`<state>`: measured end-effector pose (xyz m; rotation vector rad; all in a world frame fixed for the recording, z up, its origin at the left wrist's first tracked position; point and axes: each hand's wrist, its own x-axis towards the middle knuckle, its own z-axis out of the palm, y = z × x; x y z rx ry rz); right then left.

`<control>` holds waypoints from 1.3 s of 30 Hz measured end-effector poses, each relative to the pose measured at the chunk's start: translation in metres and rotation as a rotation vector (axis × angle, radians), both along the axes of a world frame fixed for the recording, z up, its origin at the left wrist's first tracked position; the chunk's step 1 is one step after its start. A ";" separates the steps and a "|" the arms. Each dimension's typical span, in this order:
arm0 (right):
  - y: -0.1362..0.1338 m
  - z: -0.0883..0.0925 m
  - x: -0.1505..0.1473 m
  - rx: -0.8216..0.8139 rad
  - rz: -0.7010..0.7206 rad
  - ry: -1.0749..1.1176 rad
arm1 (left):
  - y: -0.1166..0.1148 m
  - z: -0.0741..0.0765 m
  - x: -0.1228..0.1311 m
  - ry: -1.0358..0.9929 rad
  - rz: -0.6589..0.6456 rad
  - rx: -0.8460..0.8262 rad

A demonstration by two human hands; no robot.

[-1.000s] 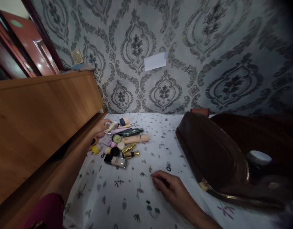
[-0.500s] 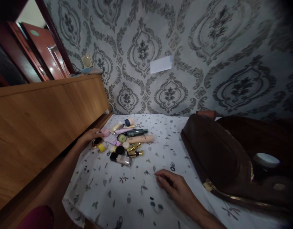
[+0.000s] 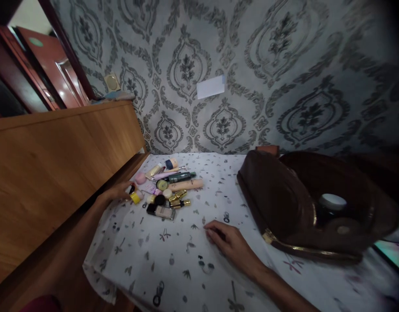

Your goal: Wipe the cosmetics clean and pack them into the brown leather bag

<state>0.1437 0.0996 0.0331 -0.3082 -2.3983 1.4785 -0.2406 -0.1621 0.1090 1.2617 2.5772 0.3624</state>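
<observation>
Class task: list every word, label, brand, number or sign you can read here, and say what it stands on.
No text is readable.
Peach tube: faint marks, too blurred to read.
Clear beige bottle with black cap: faint marks, too small to read.
White paper on wall: no writing discernible.

Left fingers (image 3: 124,186) — grip unclear; lit panel (image 3: 397,256) — cut off.

No legible lettering, numbers or signs anywhere.
</observation>
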 end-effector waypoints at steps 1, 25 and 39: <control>0.000 -0.001 0.000 0.005 0.000 0.005 | -0.001 0.001 0.004 -0.003 0.034 0.024; 0.015 -0.008 0.026 0.199 0.010 0.195 | 0.116 -0.044 0.260 -0.151 -0.419 0.265; 0.025 -0.011 0.013 0.263 0.121 0.057 | 0.065 -0.080 0.270 0.047 -0.273 0.393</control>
